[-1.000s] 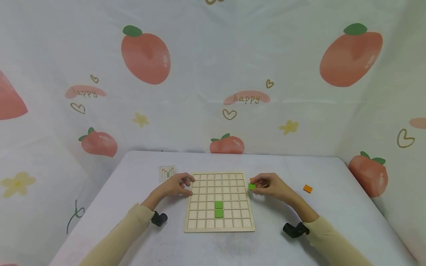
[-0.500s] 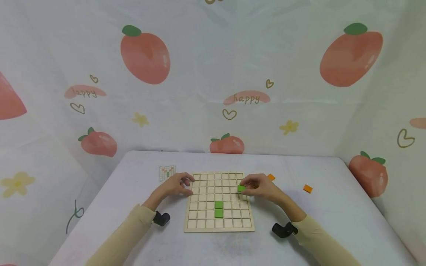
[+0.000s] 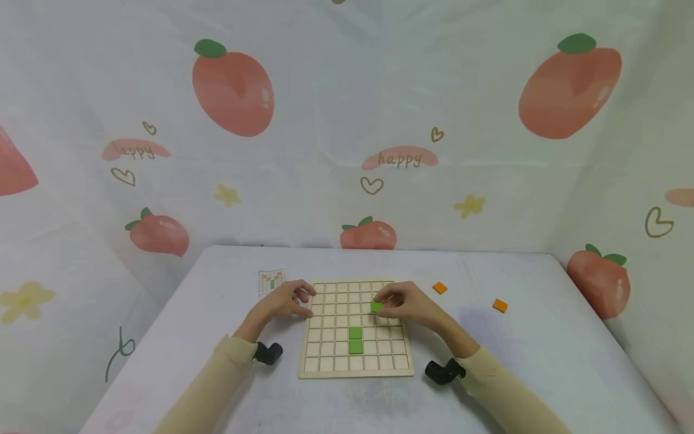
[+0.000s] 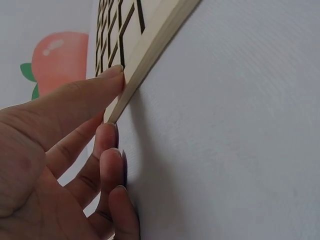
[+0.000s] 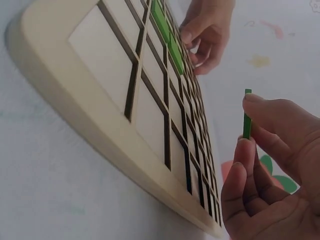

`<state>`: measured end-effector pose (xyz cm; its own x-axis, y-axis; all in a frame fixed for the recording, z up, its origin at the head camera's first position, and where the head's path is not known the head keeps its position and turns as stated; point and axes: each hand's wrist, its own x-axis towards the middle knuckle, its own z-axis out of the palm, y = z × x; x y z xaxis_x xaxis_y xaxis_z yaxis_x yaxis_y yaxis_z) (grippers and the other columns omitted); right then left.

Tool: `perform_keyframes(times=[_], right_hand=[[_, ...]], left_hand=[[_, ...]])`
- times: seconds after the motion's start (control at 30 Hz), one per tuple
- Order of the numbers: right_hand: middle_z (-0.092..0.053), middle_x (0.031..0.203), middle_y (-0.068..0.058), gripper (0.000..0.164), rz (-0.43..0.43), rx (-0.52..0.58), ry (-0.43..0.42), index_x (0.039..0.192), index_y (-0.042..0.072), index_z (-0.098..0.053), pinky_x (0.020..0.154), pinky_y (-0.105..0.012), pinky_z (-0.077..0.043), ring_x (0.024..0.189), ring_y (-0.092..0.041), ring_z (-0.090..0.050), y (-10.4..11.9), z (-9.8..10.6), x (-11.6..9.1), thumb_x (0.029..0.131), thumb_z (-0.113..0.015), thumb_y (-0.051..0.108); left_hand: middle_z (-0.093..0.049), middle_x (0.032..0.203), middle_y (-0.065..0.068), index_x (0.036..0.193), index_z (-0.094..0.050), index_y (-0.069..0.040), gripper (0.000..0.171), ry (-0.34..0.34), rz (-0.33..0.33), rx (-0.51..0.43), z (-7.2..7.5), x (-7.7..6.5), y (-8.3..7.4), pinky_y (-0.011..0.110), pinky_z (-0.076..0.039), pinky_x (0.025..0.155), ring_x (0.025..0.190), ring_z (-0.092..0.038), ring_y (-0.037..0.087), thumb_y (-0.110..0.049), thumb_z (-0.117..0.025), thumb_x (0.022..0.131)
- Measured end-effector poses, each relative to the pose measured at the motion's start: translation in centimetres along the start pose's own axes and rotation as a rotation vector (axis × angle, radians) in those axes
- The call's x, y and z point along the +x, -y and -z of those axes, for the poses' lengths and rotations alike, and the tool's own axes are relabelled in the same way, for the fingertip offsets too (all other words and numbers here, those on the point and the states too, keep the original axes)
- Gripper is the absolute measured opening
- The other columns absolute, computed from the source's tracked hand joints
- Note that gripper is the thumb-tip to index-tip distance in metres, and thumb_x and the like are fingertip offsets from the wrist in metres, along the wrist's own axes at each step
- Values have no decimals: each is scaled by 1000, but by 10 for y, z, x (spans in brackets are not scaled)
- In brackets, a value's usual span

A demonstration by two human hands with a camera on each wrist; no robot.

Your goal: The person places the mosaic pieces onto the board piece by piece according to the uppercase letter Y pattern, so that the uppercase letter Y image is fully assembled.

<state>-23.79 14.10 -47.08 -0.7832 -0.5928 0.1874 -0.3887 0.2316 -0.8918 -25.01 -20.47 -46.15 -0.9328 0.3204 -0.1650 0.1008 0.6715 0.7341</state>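
Observation:
A square wooden grid board [image 3: 355, 372] lies on the table, with two green square tiles [image 3: 355, 340] in adjoining cells of one column. My right hand [image 3: 406, 301] pinches another green tile [image 3: 376, 307] between thumb and fingers, above the right half of the board. Seen edge-on in the right wrist view, that held tile [image 5: 247, 115] stands clear of the board. My left hand [image 3: 284, 299] rests at the board's left edge. Its thumb [image 4: 100, 90] touches the rim in the left wrist view, and its other fingers bend loosely beside the edge.
Two orange tiles, one nearer [image 3: 500, 305] and one farther back [image 3: 440, 287], lie right of the board. Behind my left hand is a small printed grid card [image 3: 271, 281]. A fruit-patterned cloth [image 3: 325, 120] hangs behind the white table [image 3: 217, 259].
My right hand has carried the green tile leftward from beside the board to over it, uncovering an orange tile on the table. The left hand has stayed at the board's edge.

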Motion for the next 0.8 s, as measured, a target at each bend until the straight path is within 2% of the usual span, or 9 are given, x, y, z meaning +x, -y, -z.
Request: perform_keyframes(times=[0.1,0.33,0.53,0.8], right_hand=[[-67,90,-7,25,-3,-1,5,107,0,-73,73,-28,-50,78,-21,-61,1,-3,3,84,-83,5],[-70,93,-14,24,23,7,16,104,-2,-73,72,-27,-50,77,-19,-62,-1,-15,12,82,-84,0],[-69,88,-3,22,14,-66,13,102,2,-75,72,-27,-51,76,-13,-62,2,-26,18,82,-85,3],[-70,89,-4,22,13,-78,33,101,1,-75,73,-29,-52,76,-13,-63,3,-37,22,82,-85,4]], left_hand=[[-60,94,6,115,-67,-3,46,-1,-5,-3,0,1,-1,35,-45,71,80,-54,22,-3,-89,74],[-59,95,5,115,-68,-4,46,-15,6,-10,3,1,-1,35,-45,72,80,-54,21,-4,-89,74],[-59,94,5,115,-68,-4,46,-21,6,-12,3,1,-1,35,-45,73,82,-54,21,-3,-89,73],[-60,95,5,114,-69,-5,46,-22,26,-26,-1,0,2,35,-44,73,82,-54,21,-4,-90,73]])
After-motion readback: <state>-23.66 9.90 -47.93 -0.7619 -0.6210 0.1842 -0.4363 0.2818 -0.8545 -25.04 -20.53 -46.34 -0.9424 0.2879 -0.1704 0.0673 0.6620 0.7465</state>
